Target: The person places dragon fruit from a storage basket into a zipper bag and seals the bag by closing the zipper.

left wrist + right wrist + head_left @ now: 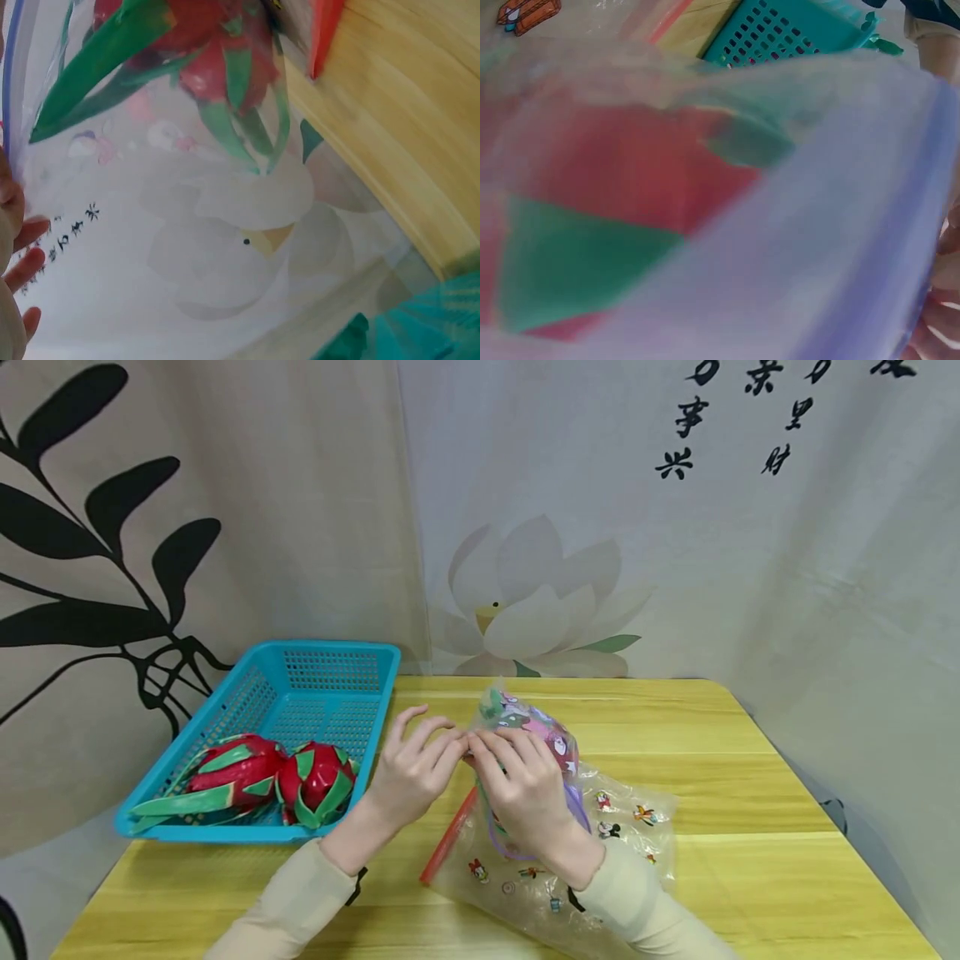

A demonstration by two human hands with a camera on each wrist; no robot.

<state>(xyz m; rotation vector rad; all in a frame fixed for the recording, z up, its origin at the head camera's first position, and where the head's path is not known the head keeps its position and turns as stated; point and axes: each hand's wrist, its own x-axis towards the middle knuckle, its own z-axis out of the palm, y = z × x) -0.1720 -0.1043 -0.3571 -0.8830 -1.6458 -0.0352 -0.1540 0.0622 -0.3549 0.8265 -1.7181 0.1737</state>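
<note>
Both hands meet over the table, pinching the purple zip edge of a clear printed zip bag [551, 735]. The left hand [420, 768] comes from the basket side, its thumb and index at the zip and its other fingers spread. Close against it, the right hand [525, 785] has its fingers bent at the same edge. Red dragon fruit [232, 71] with green scales show through the clear film in the left wrist view. In the right wrist view a blurred dragon fruit [622, 165] fills the bag, and the fingers [934, 322] lie along the purple strip.
A second clear bag [615, 860] with cartoon prints and a red zip strip lies flat on the wooden table [787, 860], under the right forearm. At the left stands a blue perforated basket [330, 647] holding dragon fruit [318, 777]. A printed curtain [562, 485] hangs behind.
</note>
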